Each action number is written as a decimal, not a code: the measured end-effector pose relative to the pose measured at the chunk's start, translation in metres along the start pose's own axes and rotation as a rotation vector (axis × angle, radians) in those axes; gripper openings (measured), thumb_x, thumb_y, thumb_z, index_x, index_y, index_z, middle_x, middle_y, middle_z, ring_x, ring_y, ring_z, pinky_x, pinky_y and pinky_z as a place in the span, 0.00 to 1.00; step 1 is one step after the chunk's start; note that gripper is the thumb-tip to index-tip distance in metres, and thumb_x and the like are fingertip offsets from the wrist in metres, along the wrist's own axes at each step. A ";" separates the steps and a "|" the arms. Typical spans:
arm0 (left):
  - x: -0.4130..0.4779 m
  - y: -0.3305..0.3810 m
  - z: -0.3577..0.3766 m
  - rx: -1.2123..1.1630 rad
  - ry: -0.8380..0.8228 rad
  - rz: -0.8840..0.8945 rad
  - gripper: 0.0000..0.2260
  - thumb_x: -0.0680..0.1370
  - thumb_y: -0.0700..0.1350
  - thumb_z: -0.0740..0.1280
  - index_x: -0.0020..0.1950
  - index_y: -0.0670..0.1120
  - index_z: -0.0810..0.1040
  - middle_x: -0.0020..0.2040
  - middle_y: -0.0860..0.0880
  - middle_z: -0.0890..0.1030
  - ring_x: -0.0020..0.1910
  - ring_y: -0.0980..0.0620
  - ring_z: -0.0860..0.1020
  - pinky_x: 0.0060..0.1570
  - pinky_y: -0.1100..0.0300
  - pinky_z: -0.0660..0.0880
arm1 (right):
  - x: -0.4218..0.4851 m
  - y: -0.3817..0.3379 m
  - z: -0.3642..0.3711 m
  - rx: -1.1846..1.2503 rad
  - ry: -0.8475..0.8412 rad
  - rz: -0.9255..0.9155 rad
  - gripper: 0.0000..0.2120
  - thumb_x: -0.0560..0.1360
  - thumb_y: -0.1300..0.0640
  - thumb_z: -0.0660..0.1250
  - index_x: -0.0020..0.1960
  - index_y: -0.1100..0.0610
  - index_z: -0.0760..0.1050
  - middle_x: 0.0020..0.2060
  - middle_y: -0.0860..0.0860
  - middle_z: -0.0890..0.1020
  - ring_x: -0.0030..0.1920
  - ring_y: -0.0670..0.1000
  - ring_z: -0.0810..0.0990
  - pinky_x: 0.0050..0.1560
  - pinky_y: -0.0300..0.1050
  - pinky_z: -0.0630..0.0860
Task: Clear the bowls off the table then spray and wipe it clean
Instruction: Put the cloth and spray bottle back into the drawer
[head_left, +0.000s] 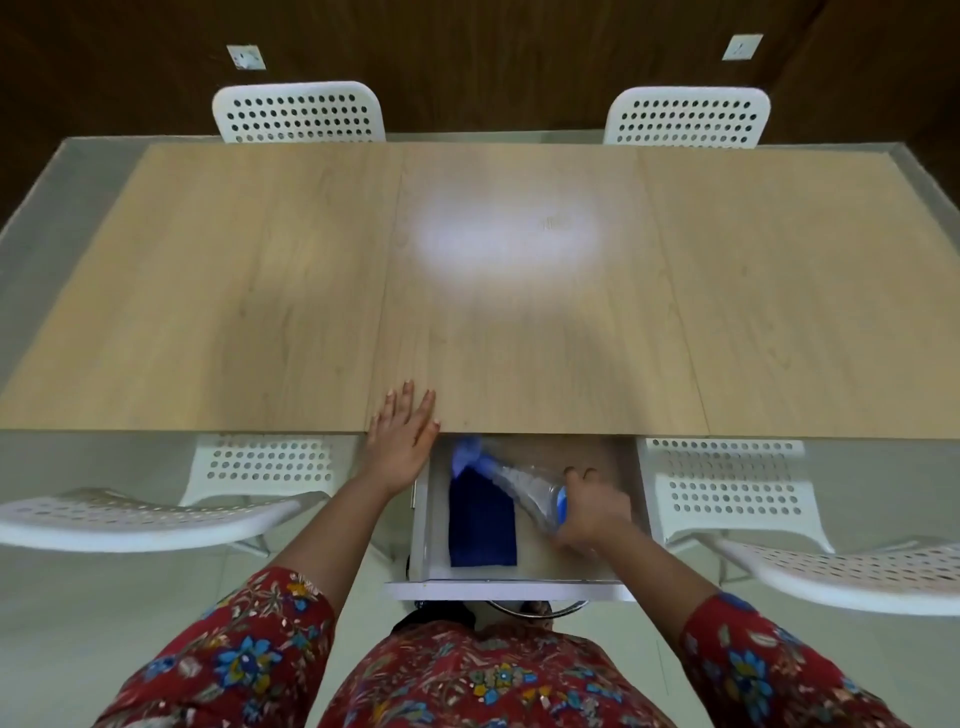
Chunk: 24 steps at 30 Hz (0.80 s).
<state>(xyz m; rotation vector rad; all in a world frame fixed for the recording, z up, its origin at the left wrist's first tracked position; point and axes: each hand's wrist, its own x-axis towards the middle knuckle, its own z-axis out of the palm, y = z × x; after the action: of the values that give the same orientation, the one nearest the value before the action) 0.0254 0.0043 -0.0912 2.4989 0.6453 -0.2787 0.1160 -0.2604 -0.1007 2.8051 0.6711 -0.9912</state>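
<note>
Presses the left hand (402, 441) flat on the near edge of the table (208, 312), fingers straight and slightly spread, palm down on the wood. Grips, with the right hand (589, 512), the base of the spray bottle (519, 480) inside the open drawer (519, 590) just under that edge. Holds the bottle tilted, blue nozzle pointing toward the drawer's back left corner, clear body blurred; cannot tell whether touching the drawer floor. Beneath the nozzle end, lying flat on the left of the drawer floor, a dark blue cloth (480, 525). Hands apart, one up on the tabletop, one down in the drawer. Mid-table, a pale patch of glare (498, 234). White perforated far chairs (298, 111) tucked in opposite; near chairs (135, 519) flanking the drawer.
</note>
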 end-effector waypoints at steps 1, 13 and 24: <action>-0.001 0.000 0.003 0.046 -0.020 -0.008 0.25 0.83 0.57 0.47 0.79 0.57 0.44 0.78 0.53 0.37 0.77 0.50 0.37 0.74 0.49 0.39 | 0.002 -0.002 0.002 0.044 -0.011 0.054 0.37 0.64 0.39 0.72 0.67 0.52 0.63 0.61 0.54 0.71 0.59 0.56 0.75 0.55 0.51 0.77; -0.003 0.000 0.015 0.189 -0.021 -0.016 0.29 0.81 0.61 0.46 0.76 0.58 0.33 0.76 0.51 0.29 0.75 0.50 0.29 0.72 0.49 0.33 | 0.010 -0.007 0.012 0.275 -0.121 0.471 0.54 0.64 0.32 0.69 0.77 0.59 0.48 0.70 0.60 0.64 0.69 0.60 0.64 0.61 0.55 0.70; -0.004 0.003 0.014 0.187 -0.025 -0.019 0.29 0.81 0.61 0.48 0.76 0.57 0.34 0.76 0.51 0.29 0.75 0.49 0.30 0.71 0.50 0.32 | 0.011 -0.022 0.030 0.423 -0.040 0.556 0.52 0.64 0.28 0.68 0.73 0.59 0.52 0.68 0.59 0.65 0.68 0.60 0.65 0.63 0.57 0.71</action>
<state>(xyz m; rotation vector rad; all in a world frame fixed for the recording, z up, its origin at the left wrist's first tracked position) 0.0224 -0.0074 -0.0999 2.6629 0.6604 -0.3937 0.0969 -0.2436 -0.1297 3.0156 -0.3647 -1.1589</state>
